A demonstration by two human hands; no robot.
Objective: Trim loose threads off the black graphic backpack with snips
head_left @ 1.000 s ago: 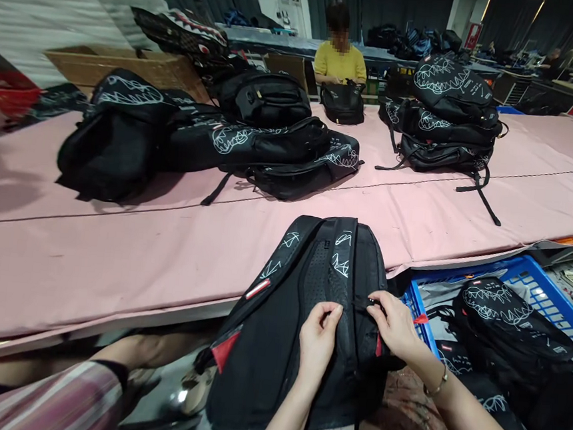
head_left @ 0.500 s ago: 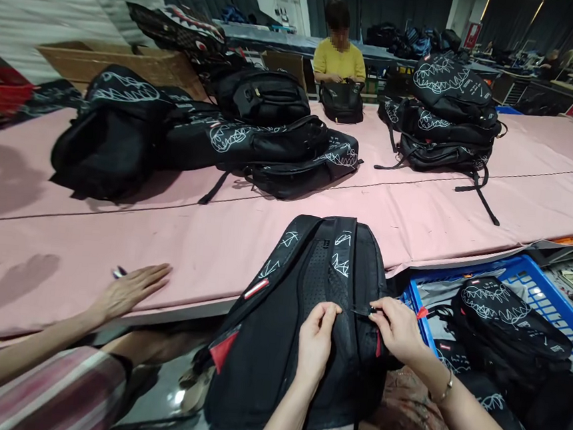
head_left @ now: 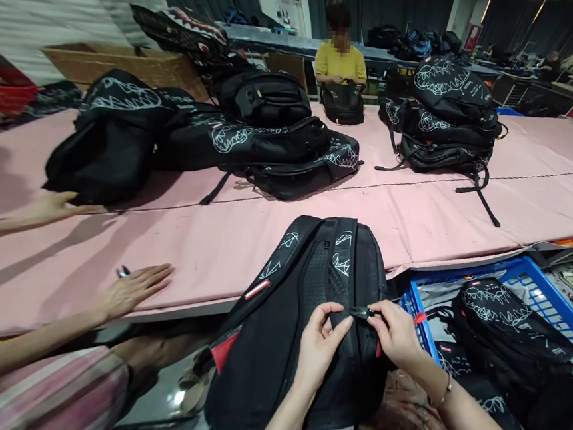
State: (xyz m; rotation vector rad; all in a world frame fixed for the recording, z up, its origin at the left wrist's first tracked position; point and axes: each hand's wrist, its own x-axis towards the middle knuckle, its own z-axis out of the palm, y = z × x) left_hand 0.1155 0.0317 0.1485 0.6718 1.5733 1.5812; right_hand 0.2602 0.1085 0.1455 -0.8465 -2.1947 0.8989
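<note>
A black backpack (head_left: 265, 347) leans against the table's front edge, its back panel and shoulder straps facing me. White scribbled lines mark the straps, and red patches show at its sides. My right hand (head_left: 394, 328) is closed on thread snips (head_left: 359, 312), a small dark tool whose tip points left over the backpack's right strap. Just left of that tip, my left hand (head_left: 323, 342) has thumb and forefinger curled toward each other at the strap; what lies between them is too small to make out.
Black backpacks (head_left: 282, 148) lie piled on the pink table (head_left: 203, 254), with another stack (head_left: 450, 122) at right. A blue crate (head_left: 537, 270) holds more backpacks. A co-worker's hand (head_left: 134, 292) rests at left; another hand (head_left: 61, 212) touches a bag. A person in yellow (head_left: 340, 62) stands opposite.
My left thumb has moved out to the right, toward the snips, which now show more fully. At the left, a co-worker's hand has come into view under a black bag, which has shifted slightly.
</note>
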